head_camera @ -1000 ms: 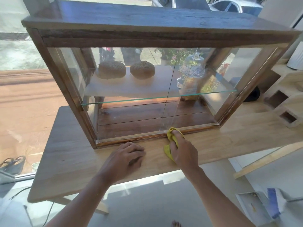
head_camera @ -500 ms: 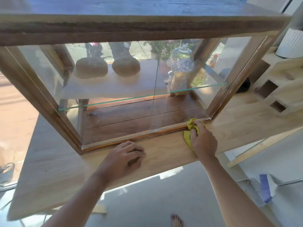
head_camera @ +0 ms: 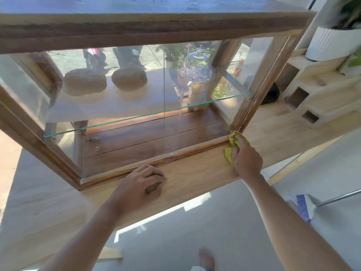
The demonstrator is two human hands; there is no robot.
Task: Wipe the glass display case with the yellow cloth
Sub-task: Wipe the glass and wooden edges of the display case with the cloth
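A wood-framed glass display case (head_camera: 148, 29) stands on a pale wooden table (head_camera: 197, 173). Inside, two round loaves (head_camera: 86, 81) and a glass dome jar (head_camera: 198, 65) rest on a glass shelf (head_camera: 136, 118). My right hand (head_camera: 245, 157) grips a crumpled yellow cloth (head_camera: 234, 139) and presses it against the case's bottom right front corner. My left hand (head_camera: 138, 186) rests on the table just in front of the case's lower rail, fingers curled and holding nothing.
A pale wooden stepped shelf (head_camera: 316, 90) stands to the right with a white ribbed plant pot (head_camera: 330, 44) on top. A broom with blue bristles (head_camera: 304, 208) lies on the floor at the right. My bare foot (head_camera: 206, 257) shows below the table edge.
My right hand has slid the yellow cloth rightward along the case's bottom rail, from the middle to the right corner. The left hand stayed put; the view moved closer.
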